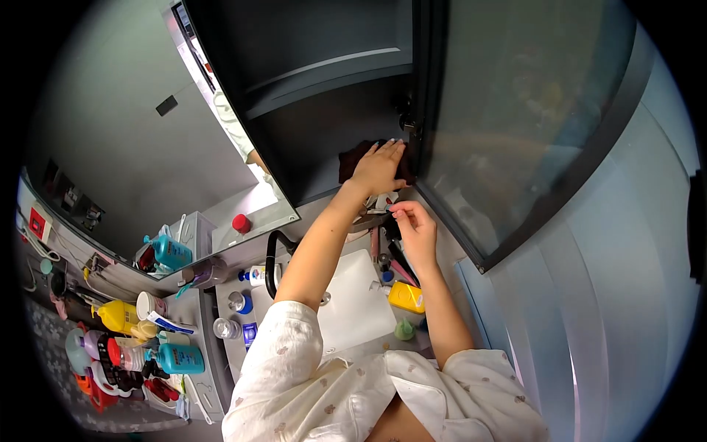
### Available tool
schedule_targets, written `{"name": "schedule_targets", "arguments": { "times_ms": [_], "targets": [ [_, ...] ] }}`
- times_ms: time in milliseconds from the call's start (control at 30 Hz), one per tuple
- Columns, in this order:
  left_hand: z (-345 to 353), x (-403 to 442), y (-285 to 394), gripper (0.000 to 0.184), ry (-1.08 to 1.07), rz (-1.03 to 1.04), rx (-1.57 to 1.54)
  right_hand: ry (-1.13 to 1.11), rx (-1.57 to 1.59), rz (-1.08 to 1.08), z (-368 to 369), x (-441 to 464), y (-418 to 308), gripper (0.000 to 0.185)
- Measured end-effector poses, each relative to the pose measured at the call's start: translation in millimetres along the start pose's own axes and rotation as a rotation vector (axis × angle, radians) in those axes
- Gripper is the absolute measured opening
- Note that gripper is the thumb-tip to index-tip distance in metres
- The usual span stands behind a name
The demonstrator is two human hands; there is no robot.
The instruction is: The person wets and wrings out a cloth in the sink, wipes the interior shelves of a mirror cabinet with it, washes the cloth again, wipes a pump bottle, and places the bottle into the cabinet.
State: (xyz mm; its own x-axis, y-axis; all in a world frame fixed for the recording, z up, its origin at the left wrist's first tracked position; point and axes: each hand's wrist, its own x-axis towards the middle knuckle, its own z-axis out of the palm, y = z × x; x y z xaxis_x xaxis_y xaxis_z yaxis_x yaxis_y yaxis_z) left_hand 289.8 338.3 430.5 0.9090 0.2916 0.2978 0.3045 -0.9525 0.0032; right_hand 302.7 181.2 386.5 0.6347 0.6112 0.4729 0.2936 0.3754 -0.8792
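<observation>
My left hand (381,166) reaches into the lower part of an open dark cabinet (294,110). It lies flat with fingers stretched over a dark red cloth (353,158), which sticks out on both sides of the hand. Just below, my right hand (417,230) has its thumb and fingers pinched together at a small grey ledge (366,222). Small white items (386,199) lie around those fingertips. What the right hand pinches, if anything, is too small to make out.
The glass cabinet door (530,110) stands open at the right. A mirror (147,147) is on the left. Below are a white sink (353,309), a black faucet (272,254) and a yellow bottle (406,297). Several bottles crowd a side cabinet (210,353).
</observation>
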Motion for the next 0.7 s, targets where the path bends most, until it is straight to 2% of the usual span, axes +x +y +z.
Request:
{"name": "schedule_targets", "arguments": {
  "times_ms": [133,267,400,533,600,633,700],
  "targets": [
    [8.0,0.9,-13.7,0.072,-0.011,0.041,0.013,-0.054,0.036,0.059,13.8,3.2,4.5,0.006],
    [3.6,-17.0,-23.0,0.072,0.021,0.022,0.004,-0.144,0.040,0.008,26.9,9.8,6.6,0.007],
    [-9.1,-63.1,-39.2,0.073,0.085,-0.151,0.082,-0.199,0.042,0.032,38.4,10.6,8.2,0.008],
    [-26.0,-99.9,-44.9,0.082,-0.037,-0.380,0.179,-0.252,0.101,0.013,48.8,5.3,5.9,0.007],
    [-25.4,-100.9,-34.6,0.086,-0.104,-0.511,0.382,-0.266,0.103,-0.013,48.4,4.2,4.5,0.006],
    [-28.0,-99.6,-30.3,0.086,-0.103,-0.513,0.390,-0.309,0.081,0.022,47.0,5.0,1.1,0.007],
    [-32.7,-99.0,-19.7,0.074,-0.242,-0.495,0.735,-0.358,0.059,0.060,42.3,2.8,-2.4,0.008]
  ]
}}
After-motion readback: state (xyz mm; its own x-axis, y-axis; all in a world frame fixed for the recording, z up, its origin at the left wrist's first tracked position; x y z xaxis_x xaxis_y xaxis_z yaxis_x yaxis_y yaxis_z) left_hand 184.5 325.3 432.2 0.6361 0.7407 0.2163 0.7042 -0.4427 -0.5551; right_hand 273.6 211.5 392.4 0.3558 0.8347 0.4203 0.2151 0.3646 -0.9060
